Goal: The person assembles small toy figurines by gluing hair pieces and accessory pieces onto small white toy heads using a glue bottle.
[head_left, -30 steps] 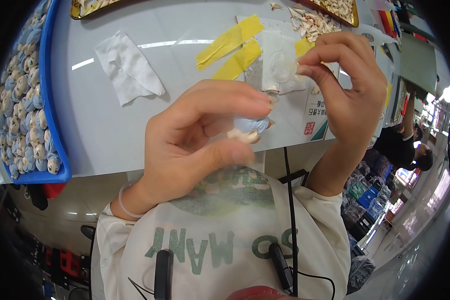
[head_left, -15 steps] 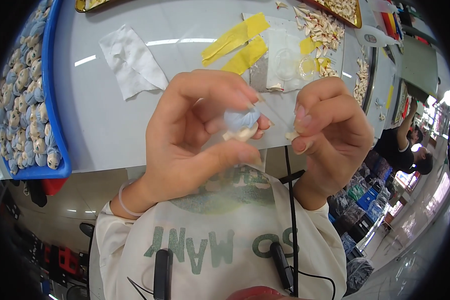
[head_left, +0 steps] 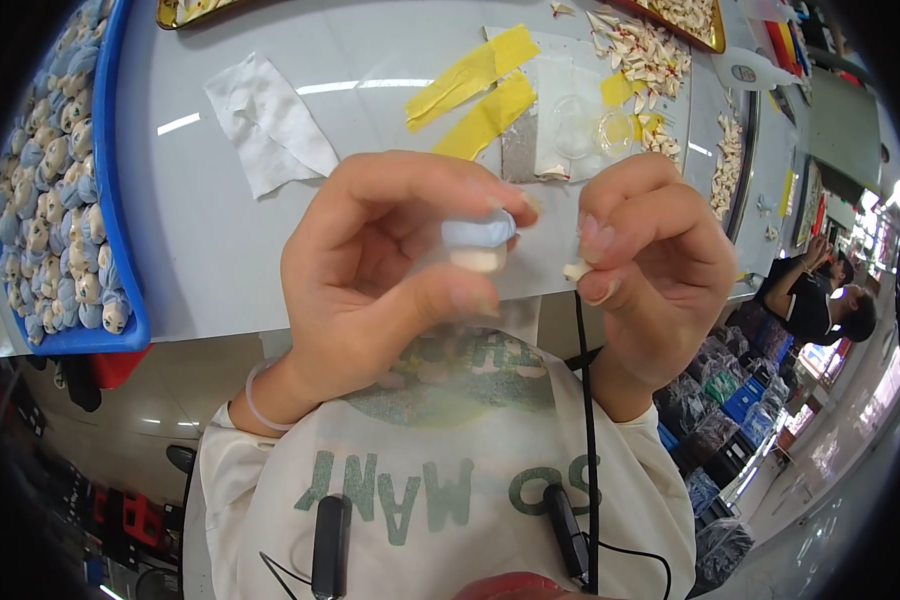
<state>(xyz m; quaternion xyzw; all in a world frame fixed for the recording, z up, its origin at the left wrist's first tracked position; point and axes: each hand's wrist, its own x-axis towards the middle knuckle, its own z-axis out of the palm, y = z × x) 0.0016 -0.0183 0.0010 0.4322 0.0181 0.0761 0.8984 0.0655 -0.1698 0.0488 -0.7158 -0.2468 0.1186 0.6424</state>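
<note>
While the head camera is looking down, the left hand [head_left: 370, 285] is pinching a small doll head [head_left: 478, 240], smooth and rounded, pale blue on top and cream beneath; thumb and fingertips are clamped on it from below and above. Just beside it, the right hand [head_left: 650, 260] is nipping a tiny cream part [head_left: 575, 270] between thumb and forefinger, its other fingers curling together. A narrow gap is separating the two pieces.

Beyond the fingertips, the grey table [head_left: 220, 250] is lying flat and glossy, with a crumpled white tissue [head_left: 268, 122], matte yellow tape strips [head_left: 475, 85] and a scatter of cream pieces [head_left: 635, 50]. Far left of the fingers, a blue tray [head_left: 120, 200] is sitting packed with similar doll heads, its rim reaching the table's near edge. Open tabletop is showing between tissue and knuckles.
</note>
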